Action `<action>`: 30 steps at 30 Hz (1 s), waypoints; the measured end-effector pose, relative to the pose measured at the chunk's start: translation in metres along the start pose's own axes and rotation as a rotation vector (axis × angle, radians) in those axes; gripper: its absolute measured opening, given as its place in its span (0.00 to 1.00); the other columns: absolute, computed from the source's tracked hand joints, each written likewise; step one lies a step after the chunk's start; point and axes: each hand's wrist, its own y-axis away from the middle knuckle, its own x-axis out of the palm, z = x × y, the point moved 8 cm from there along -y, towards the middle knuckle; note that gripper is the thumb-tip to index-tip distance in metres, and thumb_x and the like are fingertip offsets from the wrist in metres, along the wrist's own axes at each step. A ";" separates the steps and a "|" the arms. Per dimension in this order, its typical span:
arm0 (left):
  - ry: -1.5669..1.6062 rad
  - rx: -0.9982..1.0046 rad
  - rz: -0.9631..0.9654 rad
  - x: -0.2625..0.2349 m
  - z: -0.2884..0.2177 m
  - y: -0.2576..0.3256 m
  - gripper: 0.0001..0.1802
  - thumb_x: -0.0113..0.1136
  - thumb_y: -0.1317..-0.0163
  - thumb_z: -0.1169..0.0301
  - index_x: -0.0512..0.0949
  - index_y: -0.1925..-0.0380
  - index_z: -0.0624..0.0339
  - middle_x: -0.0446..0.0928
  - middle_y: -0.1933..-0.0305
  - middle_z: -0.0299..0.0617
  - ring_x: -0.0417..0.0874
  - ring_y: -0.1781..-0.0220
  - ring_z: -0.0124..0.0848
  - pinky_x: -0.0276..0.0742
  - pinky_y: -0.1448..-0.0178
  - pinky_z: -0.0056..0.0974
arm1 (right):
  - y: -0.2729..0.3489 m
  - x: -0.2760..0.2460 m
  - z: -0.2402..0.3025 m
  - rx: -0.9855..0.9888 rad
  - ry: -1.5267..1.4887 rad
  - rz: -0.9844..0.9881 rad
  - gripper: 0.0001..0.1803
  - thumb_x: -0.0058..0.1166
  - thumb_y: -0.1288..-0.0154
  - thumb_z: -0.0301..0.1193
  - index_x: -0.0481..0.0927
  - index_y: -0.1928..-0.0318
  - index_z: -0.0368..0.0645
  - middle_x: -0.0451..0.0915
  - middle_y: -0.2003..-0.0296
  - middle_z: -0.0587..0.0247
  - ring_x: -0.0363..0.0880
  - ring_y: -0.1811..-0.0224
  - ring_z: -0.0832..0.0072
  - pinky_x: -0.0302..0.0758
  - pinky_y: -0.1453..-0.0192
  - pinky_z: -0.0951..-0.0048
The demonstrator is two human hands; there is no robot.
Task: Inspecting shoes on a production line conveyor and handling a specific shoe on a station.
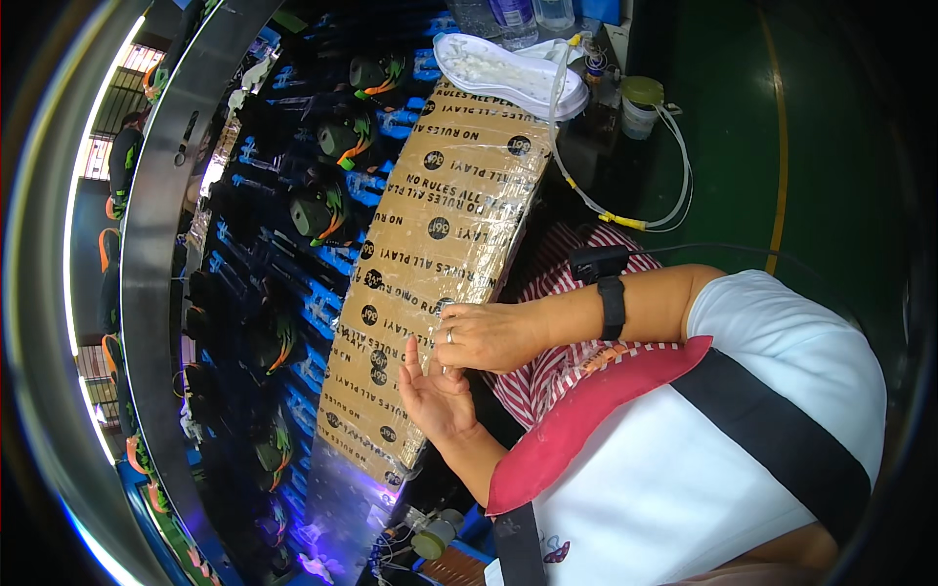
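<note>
My hands rest on the near edge of the taped cardboard board, left hand open and empty, right hand loosely curled on its film, and the white shoe sole at the far end lies untouched.

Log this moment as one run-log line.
left hand: open, palm up at board edge | right hand: fingers on taped cardboard board | white shoe sole: on board's far end

Both hands meet: right hand curled palm-down over the open-palmed left hand.
</note>
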 end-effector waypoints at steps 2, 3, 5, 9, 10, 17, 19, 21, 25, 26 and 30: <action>0.002 -0.003 -0.001 0.001 0.000 0.000 0.26 0.41 0.38 0.54 0.59 0.45 0.59 0.73 0.60 0.54 0.75 0.77 0.34 0.72 0.82 0.29 | 0.000 0.001 -0.002 0.020 -0.018 0.012 0.09 0.51 0.54 0.21 0.70 0.70 0.45 0.74 0.71 0.65 0.73 0.61 0.64 0.62 0.49 0.61; 0.005 -0.005 -0.002 0.002 0.000 0.000 0.26 0.41 0.38 0.54 0.59 0.46 0.58 0.73 0.60 0.54 0.75 0.77 0.34 0.72 0.82 0.29 | 0.001 0.000 -0.002 0.010 -0.024 0.004 0.09 0.51 0.54 0.21 0.70 0.70 0.45 0.74 0.70 0.64 0.73 0.60 0.64 0.62 0.48 0.61; 0.008 -0.008 0.001 0.002 0.000 0.000 0.26 0.41 0.38 0.54 0.59 0.45 0.58 0.73 0.60 0.55 0.75 0.77 0.35 0.72 0.82 0.29 | 0.001 -0.001 -0.001 0.000 -0.031 -0.003 0.10 0.51 0.55 0.20 0.70 0.69 0.45 0.74 0.69 0.63 0.73 0.60 0.64 0.62 0.48 0.61; 0.011 -0.015 0.001 0.001 0.000 0.000 0.25 0.41 0.37 0.54 0.59 0.45 0.58 0.73 0.60 0.56 0.74 0.77 0.35 0.72 0.82 0.28 | 0.001 0.000 -0.004 0.033 -0.106 0.025 0.08 0.50 0.51 0.22 0.70 0.68 0.45 0.73 0.68 0.62 0.73 0.60 0.64 0.61 0.48 0.61; 0.011 -0.016 0.002 0.001 0.000 0.000 0.25 0.41 0.37 0.54 0.59 0.45 0.58 0.73 0.60 0.56 0.74 0.77 0.35 0.72 0.82 0.28 | 0.001 0.000 -0.005 0.038 -0.159 0.020 0.07 0.49 0.49 0.22 0.70 0.67 0.44 0.73 0.69 0.62 0.73 0.61 0.64 0.61 0.48 0.61; -0.028 -0.007 -0.013 0.002 0.001 -0.001 0.28 0.40 0.37 0.54 0.55 0.42 0.58 0.71 0.57 0.59 0.73 0.78 0.34 0.68 0.83 0.27 | 0.004 0.006 -0.015 0.066 -0.225 0.019 0.03 0.47 0.43 0.26 0.69 0.68 0.43 0.73 0.72 0.59 0.73 0.65 0.60 0.64 0.55 0.61; -0.026 -0.006 -0.016 0.003 0.000 -0.001 0.28 0.40 0.37 0.54 0.55 0.43 0.58 0.71 0.57 0.60 0.73 0.78 0.34 0.68 0.83 0.26 | 0.005 0.009 -0.018 0.079 -0.282 0.026 0.04 0.47 0.43 0.27 0.68 0.68 0.41 0.72 0.73 0.57 0.73 0.67 0.58 0.66 0.59 0.62; -0.049 0.005 -0.040 0.000 -0.001 -0.001 0.27 0.40 0.37 0.53 0.57 0.43 0.58 0.71 0.57 0.59 0.73 0.79 0.33 0.68 0.84 0.26 | 0.006 0.011 -0.021 0.121 -0.334 0.067 0.04 0.46 0.42 0.27 0.67 0.68 0.40 0.73 0.72 0.57 0.72 0.67 0.58 0.67 0.61 0.62; -0.058 0.048 -0.105 -0.020 -0.013 -0.003 0.26 0.40 0.37 0.53 0.59 0.44 0.57 0.72 0.57 0.57 0.73 0.79 0.31 0.67 0.85 0.25 | 0.003 0.001 -0.023 0.170 -0.559 0.019 0.07 0.45 0.40 0.29 0.66 0.69 0.38 0.74 0.69 0.53 0.72 0.70 0.61 0.67 0.67 0.65; -0.038 0.048 -0.068 -0.020 -0.015 -0.003 0.26 0.40 0.37 0.53 0.60 0.44 0.56 0.73 0.57 0.57 0.74 0.79 0.31 0.67 0.85 0.25 | 0.003 0.000 -0.024 0.171 -0.558 0.018 0.07 0.45 0.40 0.29 0.66 0.69 0.38 0.74 0.69 0.53 0.72 0.70 0.61 0.67 0.67 0.65; 0.054 0.038 0.090 -0.011 -0.014 -0.002 0.25 0.38 0.36 0.53 0.60 0.44 0.56 0.73 0.57 0.57 0.74 0.79 0.31 0.68 0.85 0.25 | 0.009 0.011 -0.040 0.332 -0.664 0.117 0.09 0.48 0.41 0.31 0.68 0.71 0.39 0.74 0.72 0.57 0.72 0.72 0.66 0.66 0.67 0.67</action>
